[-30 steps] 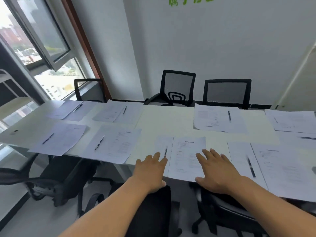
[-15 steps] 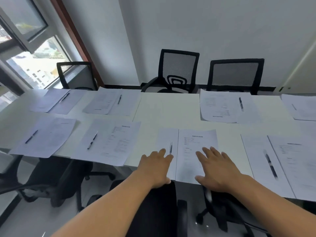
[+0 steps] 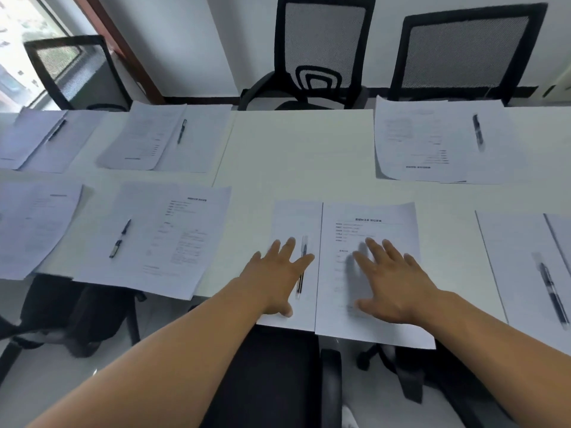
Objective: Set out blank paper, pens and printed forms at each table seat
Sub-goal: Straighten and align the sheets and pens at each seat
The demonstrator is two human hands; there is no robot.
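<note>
While both palms lie flat with the fingers straight and spread, nothing is gripped: the left hand (image 3: 278, 273) rests on the blank sheet (image 3: 293, 220), and the right hand (image 3: 392, 282) presses on the printed form (image 3: 370, 230) just beside it. Between them lies a pen (image 3: 302, 267), on the blank sheet, its long axis running from the near table edge away toward the far side; the left forefinger crosses or touches its middle, and I cannot tell which end carries the tip. Both sheets sit at the near edge of the white table (image 3: 302, 149), the form overhanging it a little above a black chair (image 3: 272, 381). A heading and some lines of print show on the form, but they are too small and soft to read, and the right hand's fingers are blurred.

To the left another set (image 3: 173, 236) lies with its own pen (image 3: 120, 239) tilted, its dark end pointing away. On the right a further sheet (image 3: 509, 257) carries a pen (image 3: 550, 291), cut off by the picture's edge. Across the table more sets lie with print facing the far seats, one before a mesh-backed chair (image 3: 463, 50); the place before the middle chair (image 3: 321, 50) has none.
</note>
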